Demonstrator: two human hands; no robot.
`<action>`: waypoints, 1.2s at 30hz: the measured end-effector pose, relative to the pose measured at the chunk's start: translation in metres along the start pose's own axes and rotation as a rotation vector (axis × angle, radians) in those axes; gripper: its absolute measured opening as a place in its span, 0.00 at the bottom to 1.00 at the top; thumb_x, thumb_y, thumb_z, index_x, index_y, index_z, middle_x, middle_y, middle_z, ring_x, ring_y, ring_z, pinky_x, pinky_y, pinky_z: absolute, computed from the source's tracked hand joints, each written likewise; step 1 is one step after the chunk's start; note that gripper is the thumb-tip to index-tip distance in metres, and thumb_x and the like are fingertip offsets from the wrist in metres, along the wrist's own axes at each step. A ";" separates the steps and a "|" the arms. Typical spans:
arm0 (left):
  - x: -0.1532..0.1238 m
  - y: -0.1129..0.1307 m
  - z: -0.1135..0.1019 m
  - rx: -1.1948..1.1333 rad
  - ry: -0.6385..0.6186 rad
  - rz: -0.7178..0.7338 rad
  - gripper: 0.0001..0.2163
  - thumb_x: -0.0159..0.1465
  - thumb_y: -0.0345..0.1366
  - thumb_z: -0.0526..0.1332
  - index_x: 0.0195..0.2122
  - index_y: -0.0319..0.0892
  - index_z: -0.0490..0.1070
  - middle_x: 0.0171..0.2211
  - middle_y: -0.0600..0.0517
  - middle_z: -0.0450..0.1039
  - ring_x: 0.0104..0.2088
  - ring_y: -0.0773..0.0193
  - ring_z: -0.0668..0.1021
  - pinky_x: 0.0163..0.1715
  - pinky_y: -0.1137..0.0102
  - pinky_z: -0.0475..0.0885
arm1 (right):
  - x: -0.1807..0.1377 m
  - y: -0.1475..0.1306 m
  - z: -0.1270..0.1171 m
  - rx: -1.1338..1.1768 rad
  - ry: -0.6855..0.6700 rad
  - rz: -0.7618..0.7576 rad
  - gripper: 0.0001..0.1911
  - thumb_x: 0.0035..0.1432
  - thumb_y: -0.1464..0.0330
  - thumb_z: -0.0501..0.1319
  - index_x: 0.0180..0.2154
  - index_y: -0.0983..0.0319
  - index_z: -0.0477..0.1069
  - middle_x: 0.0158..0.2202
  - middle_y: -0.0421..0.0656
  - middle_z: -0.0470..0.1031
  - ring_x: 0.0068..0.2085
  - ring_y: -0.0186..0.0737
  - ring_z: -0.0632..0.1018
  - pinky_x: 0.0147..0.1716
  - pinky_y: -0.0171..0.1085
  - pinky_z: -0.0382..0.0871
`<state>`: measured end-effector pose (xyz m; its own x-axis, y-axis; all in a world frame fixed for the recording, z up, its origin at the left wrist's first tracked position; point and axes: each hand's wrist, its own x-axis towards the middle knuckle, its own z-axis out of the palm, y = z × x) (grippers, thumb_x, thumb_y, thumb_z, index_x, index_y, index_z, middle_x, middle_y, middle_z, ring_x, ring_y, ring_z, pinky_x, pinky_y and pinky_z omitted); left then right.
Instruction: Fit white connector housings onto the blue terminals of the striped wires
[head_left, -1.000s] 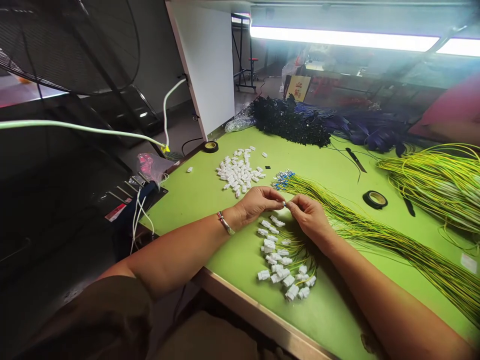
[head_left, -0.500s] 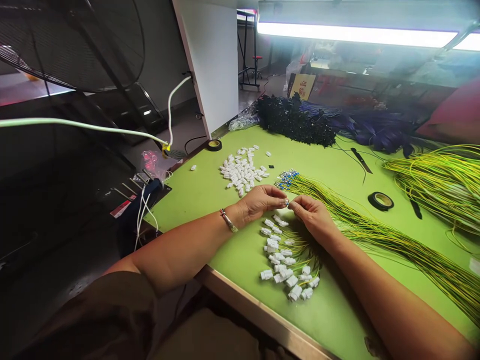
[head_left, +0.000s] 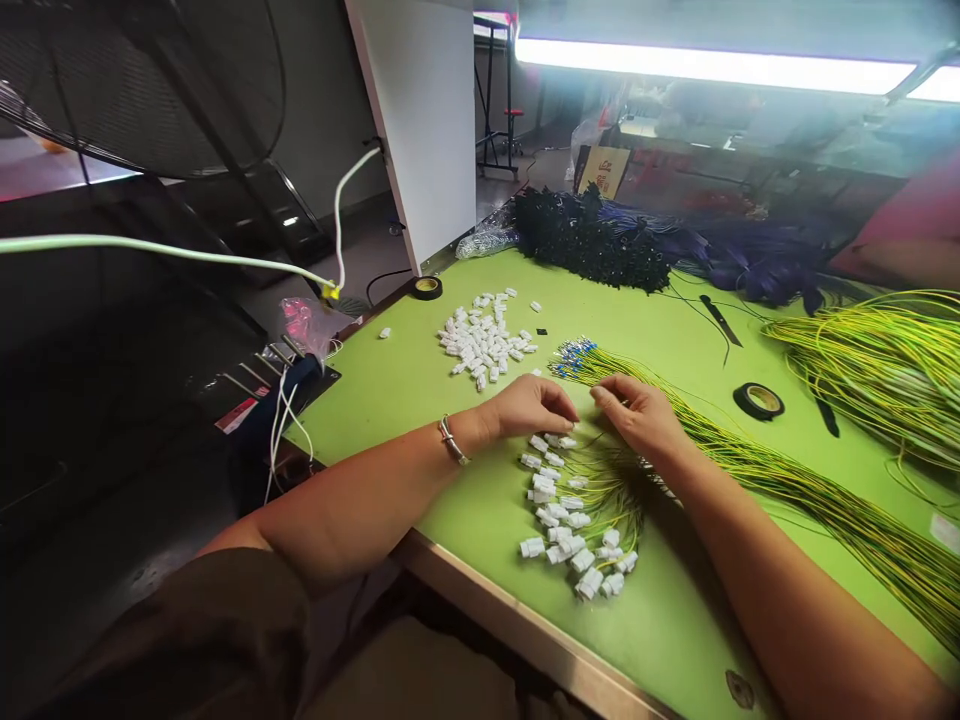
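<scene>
My left hand (head_left: 531,406) is closed in a pinch just above the top of a group of wired white plastic connectors (head_left: 570,547). A small white connector (head_left: 574,427) shows at its fingertips, mostly hidden. To its right, my right hand (head_left: 637,415) has thumb and forefinger pressed together; what they hold, if anything, cannot be made out. Thin yellow-green wires run from the wired connectors under my right hand. Beyond the hands lie a pile of loose white connectors (head_left: 486,340) and a bundle of yellow-green wires (head_left: 757,482) with blue-and-metal ends (head_left: 574,357).
Black tape rolls (head_left: 759,400) lie on the green tabletop (head_left: 360,400) at right and far left. A dark-handled blade (head_left: 720,320) rests near a coil of yellow-green wire (head_left: 877,370). Black connectors (head_left: 592,240) are heaped at the back. A white cable (head_left: 165,247) hangs at left.
My hands have come apart from where they met. The left hand has lowered slightly towards the wired connectors, and the right hand has shifted a little to the right.
</scene>
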<state>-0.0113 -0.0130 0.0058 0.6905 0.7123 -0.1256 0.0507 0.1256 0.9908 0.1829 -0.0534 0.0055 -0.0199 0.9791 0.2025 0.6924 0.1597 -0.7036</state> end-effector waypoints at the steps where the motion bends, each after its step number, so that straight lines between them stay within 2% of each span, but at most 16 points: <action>1: -0.002 0.000 0.001 0.090 -0.068 0.007 0.06 0.47 0.22 0.67 0.28 0.34 0.78 0.24 0.51 0.77 0.24 0.71 0.75 0.28 0.76 0.69 | 0.003 0.005 -0.002 -0.132 0.081 -0.016 0.13 0.59 0.60 0.56 0.33 0.61 0.73 0.30 0.43 0.74 0.32 0.39 0.71 0.34 0.38 0.63; 3: -0.009 0.002 0.005 0.228 -0.280 0.033 0.08 0.49 0.22 0.67 0.31 0.36 0.80 0.27 0.50 0.79 0.28 0.68 0.78 0.30 0.76 0.71 | 0.007 0.013 -0.003 -0.391 0.144 -0.048 0.12 0.58 0.62 0.57 0.37 0.62 0.74 0.35 0.46 0.76 0.36 0.43 0.73 0.37 0.40 0.63; 6: -0.019 0.005 0.010 0.305 -0.621 0.076 0.10 0.54 0.28 0.67 0.38 0.38 0.81 0.35 0.48 0.81 0.34 0.63 0.80 0.36 0.74 0.73 | 0.007 0.020 0.001 -0.631 0.087 -0.116 0.11 0.58 0.64 0.58 0.38 0.62 0.75 0.34 0.48 0.76 0.37 0.46 0.73 0.37 0.41 0.63; 8: -0.022 0.009 0.009 0.326 -0.670 0.106 0.09 0.56 0.30 0.66 0.38 0.39 0.81 0.37 0.48 0.81 0.36 0.63 0.81 0.37 0.74 0.73 | 0.006 0.020 0.004 -0.703 0.063 -0.170 0.10 0.60 0.65 0.57 0.35 0.61 0.76 0.31 0.47 0.75 0.35 0.45 0.72 0.36 0.41 0.61; 9: -0.021 0.011 0.006 0.349 -0.608 0.124 0.08 0.57 0.31 0.66 0.37 0.39 0.81 0.36 0.48 0.81 0.35 0.63 0.81 0.36 0.74 0.73 | 0.005 0.019 0.005 -0.722 0.066 -0.194 0.11 0.60 0.65 0.57 0.34 0.61 0.76 0.30 0.46 0.74 0.34 0.44 0.72 0.35 0.41 0.61; 10: -0.019 0.013 0.002 0.386 -0.491 0.145 0.07 0.57 0.31 0.65 0.36 0.39 0.81 0.34 0.49 0.81 0.34 0.64 0.80 0.35 0.74 0.72 | 0.004 0.019 0.005 -0.734 0.079 -0.215 0.11 0.61 0.66 0.56 0.33 0.61 0.76 0.30 0.46 0.74 0.34 0.44 0.71 0.35 0.41 0.60; 14: -0.004 0.017 -0.021 0.611 0.257 0.198 0.06 0.58 0.29 0.63 0.31 0.36 0.80 0.29 0.49 0.79 0.30 0.67 0.77 0.33 0.73 0.70 | 0.000 0.014 0.004 -0.764 0.169 -0.285 0.11 0.61 0.67 0.56 0.30 0.63 0.75 0.33 0.48 0.74 0.36 0.44 0.70 0.38 0.41 0.61; 15: -0.001 0.017 -0.026 0.665 0.377 0.189 0.06 0.58 0.29 0.62 0.32 0.36 0.80 0.30 0.48 0.79 0.31 0.66 0.77 0.34 0.73 0.70 | -0.001 0.013 0.004 -0.775 0.166 -0.298 0.11 0.61 0.67 0.56 0.30 0.62 0.75 0.33 0.48 0.73 0.36 0.45 0.70 0.38 0.40 0.61; 16: 0.002 0.016 -0.030 0.718 0.432 0.173 0.06 0.58 0.28 0.63 0.33 0.36 0.79 0.31 0.48 0.79 0.32 0.66 0.77 0.35 0.72 0.70 | -0.002 0.012 0.004 -0.784 0.151 -0.306 0.11 0.61 0.67 0.56 0.29 0.62 0.74 0.33 0.47 0.73 0.36 0.45 0.70 0.38 0.40 0.61; 19: 0.005 0.011 -0.031 0.914 0.360 0.131 0.07 0.57 0.29 0.64 0.35 0.36 0.80 0.35 0.47 0.79 0.36 0.62 0.77 0.40 0.69 0.70 | -0.005 0.007 0.008 -0.763 0.074 -0.307 0.10 0.61 0.66 0.57 0.30 0.62 0.74 0.33 0.47 0.72 0.37 0.45 0.69 0.37 0.40 0.60; 22: 0.003 0.007 -0.026 1.104 0.293 0.109 0.08 0.59 0.31 0.63 0.37 0.38 0.81 0.38 0.45 0.78 0.40 0.59 0.77 0.44 0.66 0.70 | -0.005 0.001 0.016 -0.684 -0.009 -0.305 0.09 0.62 0.66 0.57 0.34 0.61 0.75 0.35 0.47 0.73 0.39 0.44 0.70 0.37 0.38 0.60; 25: 0.001 0.006 -0.026 1.140 0.263 0.077 0.11 0.58 0.31 0.62 0.40 0.40 0.80 0.36 0.46 0.78 0.38 0.59 0.77 0.43 0.67 0.71 | -0.003 -0.006 0.026 -0.646 -0.046 -0.276 0.09 0.62 0.66 0.56 0.36 0.61 0.74 0.36 0.47 0.73 0.39 0.44 0.71 0.36 0.38 0.60; 29: 0.000 0.009 -0.032 1.097 0.257 0.123 0.11 0.56 0.29 0.61 0.38 0.41 0.80 0.32 0.49 0.77 0.35 0.61 0.77 0.42 0.67 0.71 | -0.002 -0.009 0.032 -0.658 -0.052 -0.262 0.08 0.62 0.67 0.56 0.33 0.62 0.72 0.34 0.48 0.73 0.38 0.45 0.71 0.38 0.39 0.61; 32: 0.002 0.013 -0.038 0.897 0.352 0.145 0.09 0.53 0.26 0.62 0.34 0.38 0.78 0.28 0.51 0.74 0.31 0.65 0.75 0.37 0.68 0.71 | -0.003 -0.007 0.029 -0.584 -0.012 -0.249 0.07 0.61 0.69 0.54 0.33 0.63 0.69 0.35 0.50 0.73 0.39 0.46 0.71 0.41 0.40 0.62; 34: 0.004 0.014 -0.040 0.614 0.384 0.126 0.06 0.52 0.24 0.62 0.31 0.36 0.75 0.25 0.53 0.72 0.26 0.68 0.73 0.32 0.71 0.71 | -0.005 -0.007 0.027 -0.464 0.023 -0.210 0.07 0.61 0.70 0.53 0.33 0.62 0.68 0.35 0.49 0.73 0.38 0.45 0.72 0.39 0.39 0.63; 36: 0.005 0.015 -0.040 0.272 0.349 0.075 0.04 0.51 0.23 0.62 0.28 0.36 0.72 0.23 0.55 0.69 0.23 0.71 0.72 0.28 0.73 0.70 | -0.007 -0.007 0.025 -0.346 0.048 -0.157 0.06 0.60 0.69 0.52 0.33 0.61 0.66 0.32 0.47 0.73 0.35 0.42 0.72 0.35 0.37 0.63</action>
<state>-0.0364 0.0202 0.0180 0.4174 0.9086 -0.0162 0.2301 -0.0884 0.9691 0.1601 -0.0586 -0.0076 -0.1173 0.9376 0.3272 0.8865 0.2474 -0.3910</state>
